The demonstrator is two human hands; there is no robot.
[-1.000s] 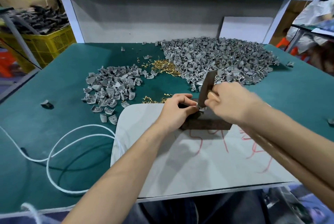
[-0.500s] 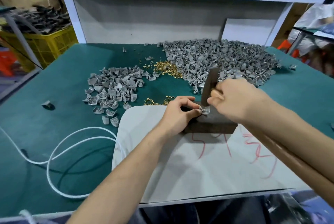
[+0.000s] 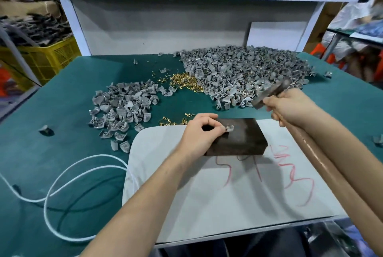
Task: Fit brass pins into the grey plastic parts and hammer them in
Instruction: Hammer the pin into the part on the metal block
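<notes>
On the dark block [image 3: 244,140], the left grip [image 3: 199,134] pinches the grey part [image 3: 230,127]. The right grip [image 3: 290,107] is clamped on the hammer [image 3: 271,93], head up and right of it, so the swing's probably down-left.

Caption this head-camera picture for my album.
The left hand pinches a grey plastic part on a dark block; the right hand grips a raised hammer.

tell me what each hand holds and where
Left hand pinches a grey plastic part by its edge on the dark block; right hand grips the hammer high on its handle.
</notes>
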